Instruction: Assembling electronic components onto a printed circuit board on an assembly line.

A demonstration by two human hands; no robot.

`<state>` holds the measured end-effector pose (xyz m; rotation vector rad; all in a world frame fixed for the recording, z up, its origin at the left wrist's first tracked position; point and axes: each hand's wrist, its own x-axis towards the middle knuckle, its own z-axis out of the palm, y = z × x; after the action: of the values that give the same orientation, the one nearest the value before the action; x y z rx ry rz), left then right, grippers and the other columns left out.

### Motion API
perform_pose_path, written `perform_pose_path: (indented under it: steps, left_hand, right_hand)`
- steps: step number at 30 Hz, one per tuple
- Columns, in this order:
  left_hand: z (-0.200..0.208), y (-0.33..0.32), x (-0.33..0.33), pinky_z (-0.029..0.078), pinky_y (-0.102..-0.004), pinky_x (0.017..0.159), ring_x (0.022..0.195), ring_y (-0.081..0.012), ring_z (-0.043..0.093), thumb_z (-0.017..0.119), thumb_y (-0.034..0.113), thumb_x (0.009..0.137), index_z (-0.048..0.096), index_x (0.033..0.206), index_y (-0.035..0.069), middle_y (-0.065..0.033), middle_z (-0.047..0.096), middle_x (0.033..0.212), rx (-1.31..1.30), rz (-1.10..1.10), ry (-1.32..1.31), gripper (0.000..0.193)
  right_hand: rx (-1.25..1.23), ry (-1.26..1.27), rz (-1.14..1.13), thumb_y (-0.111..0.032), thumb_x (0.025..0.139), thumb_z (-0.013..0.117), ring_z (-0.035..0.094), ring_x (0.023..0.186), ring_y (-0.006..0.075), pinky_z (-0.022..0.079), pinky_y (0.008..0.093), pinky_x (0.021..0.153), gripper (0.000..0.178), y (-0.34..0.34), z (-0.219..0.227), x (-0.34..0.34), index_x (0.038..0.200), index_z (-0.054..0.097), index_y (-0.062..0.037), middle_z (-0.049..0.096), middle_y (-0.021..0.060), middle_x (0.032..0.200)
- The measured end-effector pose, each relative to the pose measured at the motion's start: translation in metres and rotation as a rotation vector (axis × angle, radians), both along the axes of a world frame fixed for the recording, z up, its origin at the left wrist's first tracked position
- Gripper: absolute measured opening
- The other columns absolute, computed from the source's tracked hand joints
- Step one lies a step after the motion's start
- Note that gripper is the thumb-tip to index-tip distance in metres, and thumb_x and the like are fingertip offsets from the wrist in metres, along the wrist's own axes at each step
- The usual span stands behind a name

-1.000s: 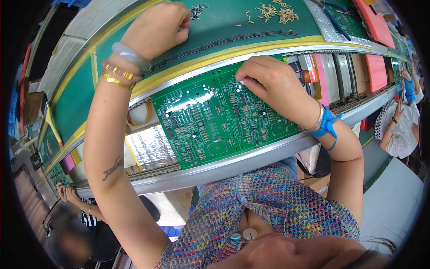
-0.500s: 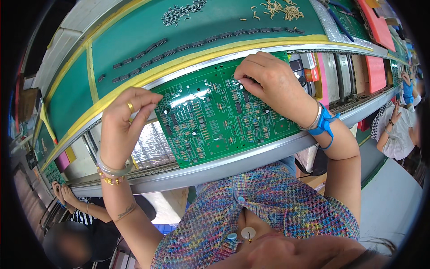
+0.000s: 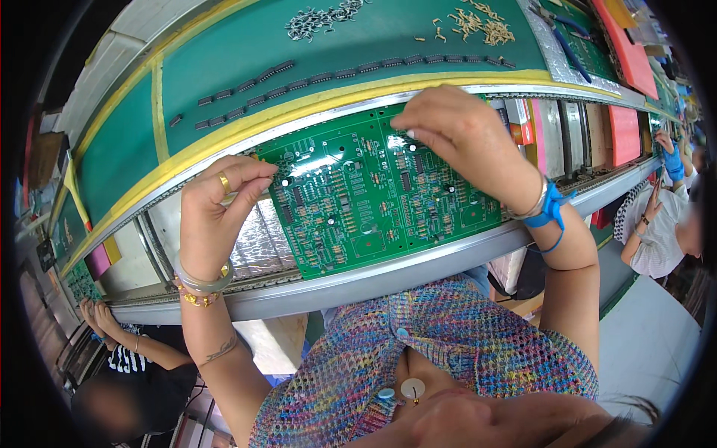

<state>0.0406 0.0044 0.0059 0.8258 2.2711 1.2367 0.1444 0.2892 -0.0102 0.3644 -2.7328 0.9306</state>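
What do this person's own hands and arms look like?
The left hand wears a gold ring, pale bangle and gold bracelet; its forearm bears a dark tattoo. The right hand has a blue wrist strap beside a pale band. The multicoloured knit top leaves both forearms bare.

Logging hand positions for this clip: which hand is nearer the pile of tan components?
Right. The right hand is over the green circuit board, below the tan components in the picture; the left hand is by the board's left end, farther off.
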Motion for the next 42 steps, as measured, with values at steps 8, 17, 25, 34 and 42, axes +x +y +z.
perform_pose_path:
  steps: [8,17,25,34,42]
  left_hand:
    - [-0.006,0.001,-0.003,0.053,-0.0252,0.064,0.074,-0.0145,0.064,0.065,-0.004,0.079,0.070,0.093,0.000,-0.0088,0.066,0.090,0.023,-0.011,0.083,0.015]
    - [-0.013,0.004,-0.001,0.053,-0.0251,0.065,0.073,-0.0170,0.065,0.069,-0.003,0.075,0.069,0.088,0.001,-0.0083,0.066,0.088,-0.007,0.037,0.158,0.014]
    - [-0.013,0.007,0.004,0.054,-0.0245,0.066,0.071,-0.0145,0.066,0.069,-0.002,0.075,0.069,0.086,0.001,-0.0070,0.067,0.083,-0.107,0.063,0.175,0.012]
    - [-0.015,0.010,0.004,0.053,-0.0238,0.065,0.069,-0.0128,0.065,0.070,-0.001,0.073,0.069,0.083,0.001,-0.0066,0.068,0.078,-0.139,0.082,0.177,0.011]
    - [-0.014,0.012,0.005,0.053,-0.0235,0.065,0.069,-0.0126,0.065,0.069,-0.002,0.073,0.069,0.082,0.001,-0.0064,0.068,0.077,-0.123,0.071,0.203,0.010]
  right_hand:
    - [0.099,0.001,-0.019,-0.011,0.081,0.059,0.057,0.088,0.0323,0.046,0.0403,0.080,0.011,0.007,0.018,-0.104,0.082,0.064,-0.0019,0.060,0.0158,0.084]
    - [0.372,0.152,0.027,-0.012,0.082,0.058,0.056,0.087,0.0336,0.046,0.0395,0.081,0.011,0.004,-0.008,-0.130,0.081,0.062,-0.0018,0.058,0.0162,0.087]
    - [0.014,-0.162,-0.040,-0.011,0.082,0.058,0.058,0.088,0.0329,0.047,0.0390,0.076,0.010,-0.018,0.053,-0.078,0.085,0.061,-0.0020,0.059,0.0160,0.083]
    - [-0.114,-0.131,0.025,0.002,0.079,0.063,0.060,0.078,0.0237,0.048,0.0306,0.070,0.012,-0.008,0.032,0.012,0.091,0.060,0.0001,0.060,0.0097,0.086]
    - [-0.219,-0.269,-0.053,-0.001,0.079,0.065,0.060,0.078,0.0224,0.048,0.0299,0.069,0.010,0.002,0.019,0.024,0.088,0.060,0.0001,0.060,0.0093,0.085]
